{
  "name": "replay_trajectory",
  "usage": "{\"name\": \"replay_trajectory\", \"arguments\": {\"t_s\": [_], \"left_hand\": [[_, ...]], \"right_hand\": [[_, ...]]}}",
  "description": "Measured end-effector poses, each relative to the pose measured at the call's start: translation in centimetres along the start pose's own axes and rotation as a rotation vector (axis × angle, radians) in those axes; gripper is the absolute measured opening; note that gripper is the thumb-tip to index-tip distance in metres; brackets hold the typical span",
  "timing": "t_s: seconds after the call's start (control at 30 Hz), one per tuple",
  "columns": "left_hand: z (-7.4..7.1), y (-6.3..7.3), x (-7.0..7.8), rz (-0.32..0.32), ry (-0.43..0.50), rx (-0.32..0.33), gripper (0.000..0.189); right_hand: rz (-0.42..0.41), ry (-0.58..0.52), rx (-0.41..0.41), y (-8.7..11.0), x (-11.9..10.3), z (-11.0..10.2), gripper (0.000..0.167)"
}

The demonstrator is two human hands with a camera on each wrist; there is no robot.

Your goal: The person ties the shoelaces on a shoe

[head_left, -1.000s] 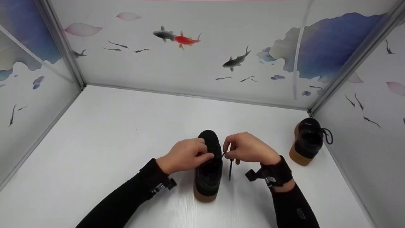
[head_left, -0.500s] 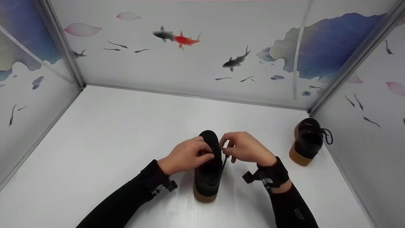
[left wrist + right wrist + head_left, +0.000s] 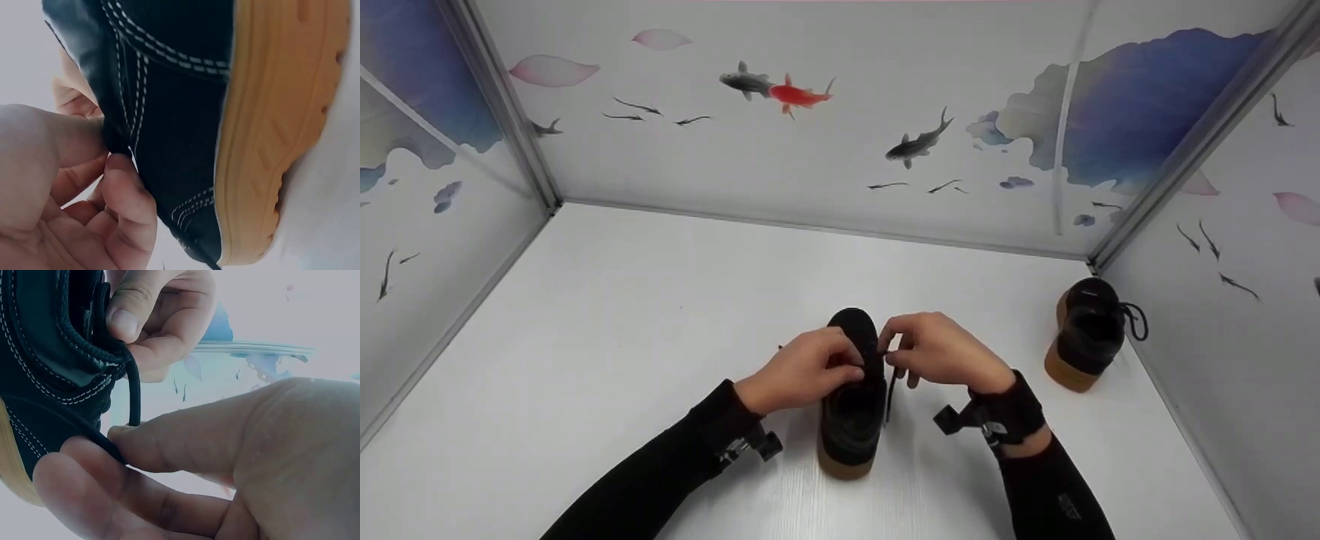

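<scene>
A black shoe with a tan sole and pale stitching stands on the table, toe pointing away. My left hand lies over its lacing. There its thumb and index finger pinch the black shoelace at the shoe's top edge, as the right wrist view shows. Close by on the shoe's right, my right hand pinches the same lace between thumb and fingers, and a loose end hangs below it. In the left wrist view the left fingers sit right at the shoe's opening. Part of the lacing is hidden under the left hand.
A second black shoe, its lace looping out to the right, stands by the right wall. White panels painted with fish and leaves border the white table at the back and both sides.
My right hand has moved slightly left, closer to the shoe, and the hanging lace end has shifted left with it. My left hand stays nearly in place.
</scene>
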State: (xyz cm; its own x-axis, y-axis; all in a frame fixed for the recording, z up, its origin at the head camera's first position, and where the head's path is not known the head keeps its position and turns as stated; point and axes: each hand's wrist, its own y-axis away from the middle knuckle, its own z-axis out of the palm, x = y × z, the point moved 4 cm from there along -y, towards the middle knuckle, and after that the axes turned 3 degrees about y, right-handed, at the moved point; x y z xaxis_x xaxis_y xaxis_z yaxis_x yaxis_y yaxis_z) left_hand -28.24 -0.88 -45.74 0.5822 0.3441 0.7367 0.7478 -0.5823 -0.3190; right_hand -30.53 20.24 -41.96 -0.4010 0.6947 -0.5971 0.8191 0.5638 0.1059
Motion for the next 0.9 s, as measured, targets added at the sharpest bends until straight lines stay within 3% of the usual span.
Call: {"name": "replay_trajectory", "arguments": {"t_s": [0.37, 0.7, 0.9], "left_hand": [[0.22, 0.0, -0.2, -0.128, 0.057, -0.004, 0.004], [0.6, 0.01, -0.18, -0.152, 0.02, 0.016, 0.007], [0.9, 0.03, -0.21, -0.125, -0.012, 0.035, 0.01]], "right_hand": [[-0.017, -0.004, -0.012, 0.02, -0.2, 0.08, 0.028], [-0.015, -0.007, -0.029, -0.12, -0.22, 0.16, 0.029], [-0.01, -0.024, -0.036, -0.18, -0.29, 0.23, 0.028]]}}
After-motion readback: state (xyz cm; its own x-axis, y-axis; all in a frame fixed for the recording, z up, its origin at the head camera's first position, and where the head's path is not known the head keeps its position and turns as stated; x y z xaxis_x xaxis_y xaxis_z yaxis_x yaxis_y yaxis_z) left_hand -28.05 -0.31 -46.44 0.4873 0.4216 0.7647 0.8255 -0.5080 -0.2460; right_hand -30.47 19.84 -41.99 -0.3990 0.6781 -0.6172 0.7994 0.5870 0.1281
